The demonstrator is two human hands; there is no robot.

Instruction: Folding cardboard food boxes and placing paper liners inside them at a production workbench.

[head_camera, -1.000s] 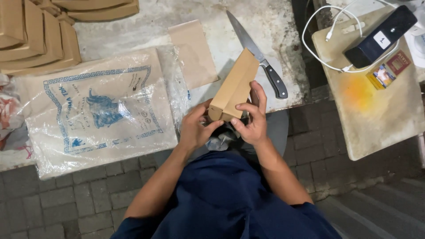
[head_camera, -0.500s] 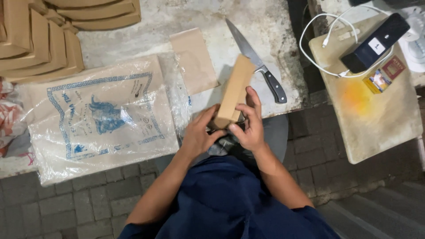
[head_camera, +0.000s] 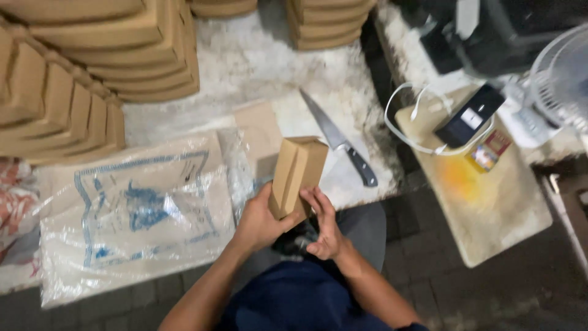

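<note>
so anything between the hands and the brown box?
Nothing visible. The left hand grips the brown box at its near end, and the right hand touches that same end with its fingers. The knife lies apart on the table, beyond the box.

Both forearms reach in from the near edge, bare to above the wrists, converging toward the middle. The left hand [head_camera: 260,222] is curled, thumb up on the near side and fingers [head_camera: 274,214] wrapped in a firm grip. The right hand [head_camera: 324,227] sits just beside it, palm turned leftward, fingers spread and slightly bent, touching.
</note>
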